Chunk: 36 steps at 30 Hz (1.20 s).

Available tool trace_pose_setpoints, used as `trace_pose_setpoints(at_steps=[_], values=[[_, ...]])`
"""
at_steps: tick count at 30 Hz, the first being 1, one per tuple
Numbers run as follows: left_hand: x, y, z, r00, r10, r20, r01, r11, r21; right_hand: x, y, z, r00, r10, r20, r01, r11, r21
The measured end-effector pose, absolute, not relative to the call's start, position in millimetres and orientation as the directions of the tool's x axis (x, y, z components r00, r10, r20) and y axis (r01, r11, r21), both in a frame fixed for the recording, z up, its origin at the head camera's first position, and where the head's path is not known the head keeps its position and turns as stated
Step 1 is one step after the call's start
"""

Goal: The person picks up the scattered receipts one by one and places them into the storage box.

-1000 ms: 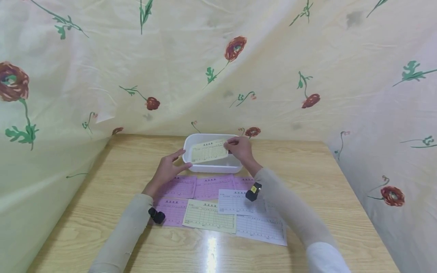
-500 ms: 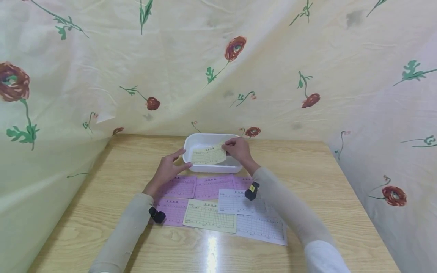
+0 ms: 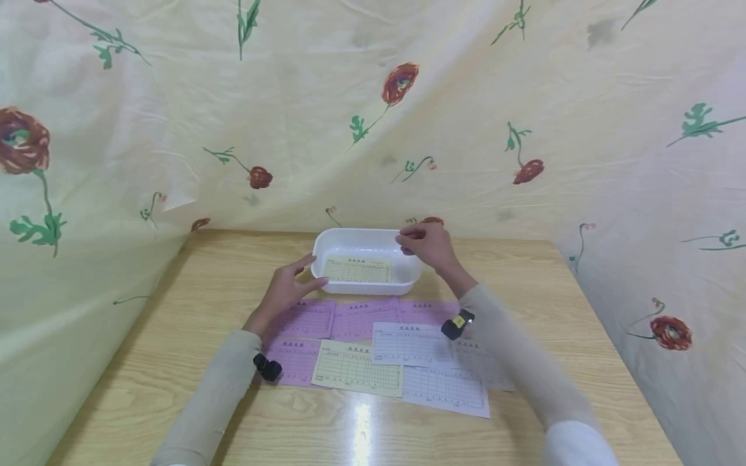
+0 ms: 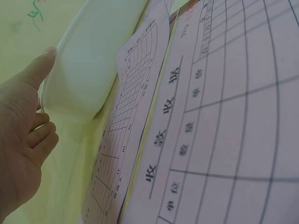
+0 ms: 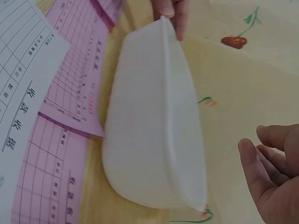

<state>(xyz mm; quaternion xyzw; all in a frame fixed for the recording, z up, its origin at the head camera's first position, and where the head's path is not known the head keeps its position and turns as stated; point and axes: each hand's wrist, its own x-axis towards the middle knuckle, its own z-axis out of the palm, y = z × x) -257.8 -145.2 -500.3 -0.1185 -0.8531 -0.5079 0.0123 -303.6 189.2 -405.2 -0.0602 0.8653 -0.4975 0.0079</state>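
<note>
Right hand [image 3: 428, 247], empty, thumb and fingers apart, by the white tub [image 3: 367, 288]; left hand [image 3: 282, 290], spread, touches its left end. A yellow receipt [image 3: 357, 270] lies inside, near the far edge of the table [image 3: 495, 272]: release looks done; next should call for pinching a loose receipt [image 3: 357, 370].

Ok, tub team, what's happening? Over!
Left hand touching white rectangular plastic tub. Right hand empty, nearby. Yellow rectangular paper form inside tub. No obstruction visible.
</note>
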Motion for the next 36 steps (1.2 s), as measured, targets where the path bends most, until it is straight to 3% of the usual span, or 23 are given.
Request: trace_pose_setpoints(at_steps=[14,36], values=[[-255.3,-144.6,-498.5,-0.977,0.177,0.121,0.192,0.468,0.863,-244.2,244.0,-378.2,-0.988,-0.12,0.098,-0.145,0.493,-0.858],[-256.4,-144.6,-499.8,-0.975,0.186,0.121,0.195,0.456,0.868,-161.1,299.2,-425.3,-0.999,-0.035,0.032,-0.047,0.618,-0.785]])
